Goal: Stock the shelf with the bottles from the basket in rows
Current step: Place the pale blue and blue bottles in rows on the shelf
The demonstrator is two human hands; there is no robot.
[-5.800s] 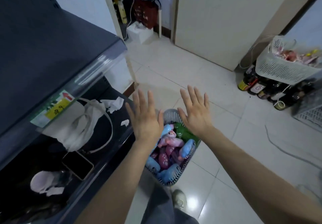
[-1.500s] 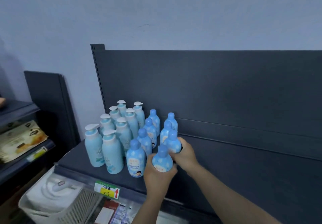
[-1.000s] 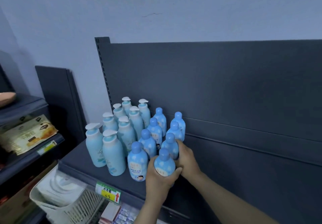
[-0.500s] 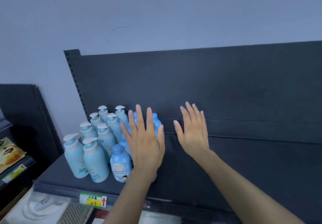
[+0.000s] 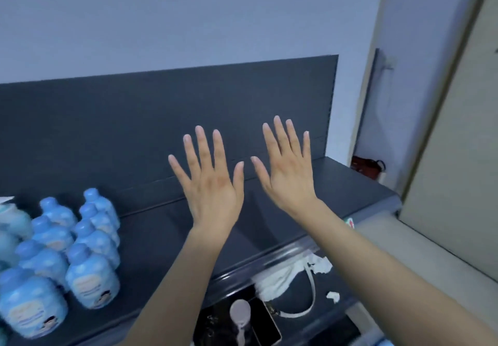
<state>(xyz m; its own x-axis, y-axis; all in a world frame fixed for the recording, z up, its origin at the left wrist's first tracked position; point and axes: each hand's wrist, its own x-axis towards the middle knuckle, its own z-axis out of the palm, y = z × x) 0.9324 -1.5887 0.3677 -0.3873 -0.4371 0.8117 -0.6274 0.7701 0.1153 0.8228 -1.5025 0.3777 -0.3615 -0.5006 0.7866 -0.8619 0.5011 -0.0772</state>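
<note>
1. my left hand is raised in front of me with its back toward me. all the fingers are straight and spread wide, and it holds nothing.
2. my right hand is up just beside it in the same flat, splayed pose, also holding nothing. the two thumbs are near each other but apart.
3. both hands hang over the bare right part of the dark grey metal shelf, in front of its dark back panel.
4. the small light-blue plastic bottles with round blue caps stand upright on the left part of that shelf, well apart from my left hand. they form two rows running from the front edge toward the back panel, and the front ones show a printed label.
5. at the far left edge a taller pale-blue bottle is blurred and cut off by the frame.
6. on the lower level under the shelf's front lip lie a white cloth bag with a strap, a crumpled scrap of white paper and a flat black phone.
7. to the right, a dark red bag sits on the floor by the wall, next to a pale beige door.
</note>
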